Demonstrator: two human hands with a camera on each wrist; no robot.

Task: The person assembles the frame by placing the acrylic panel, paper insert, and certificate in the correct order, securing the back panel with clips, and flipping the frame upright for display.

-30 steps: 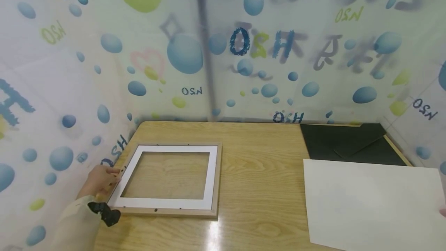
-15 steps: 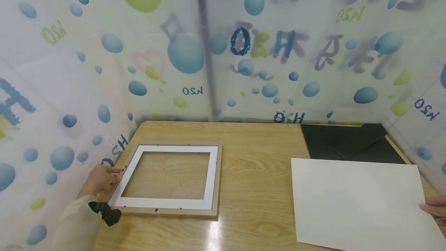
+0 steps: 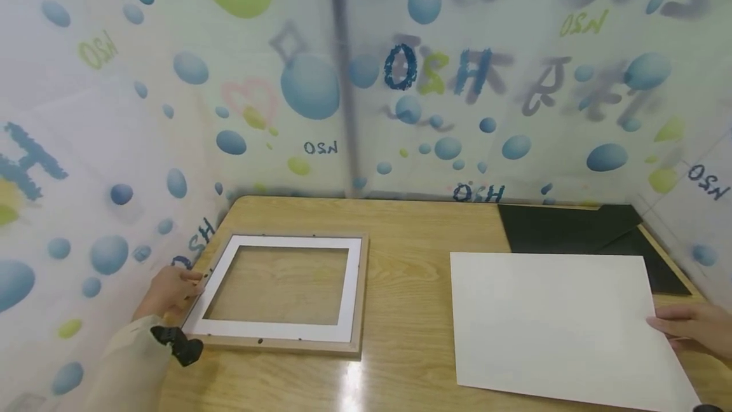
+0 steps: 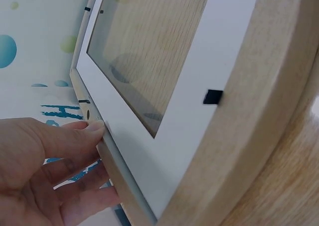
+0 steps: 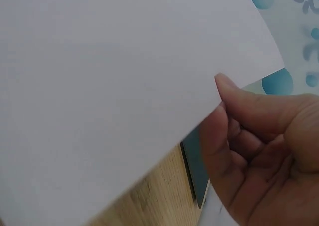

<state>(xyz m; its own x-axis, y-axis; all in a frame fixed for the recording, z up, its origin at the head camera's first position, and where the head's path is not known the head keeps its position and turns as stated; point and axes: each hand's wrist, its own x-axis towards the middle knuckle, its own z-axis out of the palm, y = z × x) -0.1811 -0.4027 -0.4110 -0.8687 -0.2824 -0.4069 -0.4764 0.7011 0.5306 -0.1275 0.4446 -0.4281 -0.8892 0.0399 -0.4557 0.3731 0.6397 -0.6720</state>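
Observation:
A light wooden picture frame (image 3: 309, 346) lies face down at the left of the table, small black tabs along its inner edge. A white mat (image 3: 280, 330) sits in it around a see-through window. My left hand (image 3: 168, 291) grips the frame's left side; in the left wrist view the thumb (image 4: 94, 129) presses on the edge and the fingers lie along the outer side. My right hand (image 3: 694, 329) pinches the right edge of a blank white sheet (image 3: 549, 316) between thumb and fingers, as the right wrist view of the sheet (image 5: 124, 86) also shows.
Behind the sheet, a black backing board (image 3: 560, 227) with a flap lies at the table's back right corner, partly covered by the sheet in this view. The wood-grain table (image 3: 406, 310) meets a printed curtain (image 3: 412, 145) at the back and sides.
My right hand has come into view from the right, carrying the white sheet leftward toward the picture frame. My left hand and the frame stay in place; the head view has shifted slightly.

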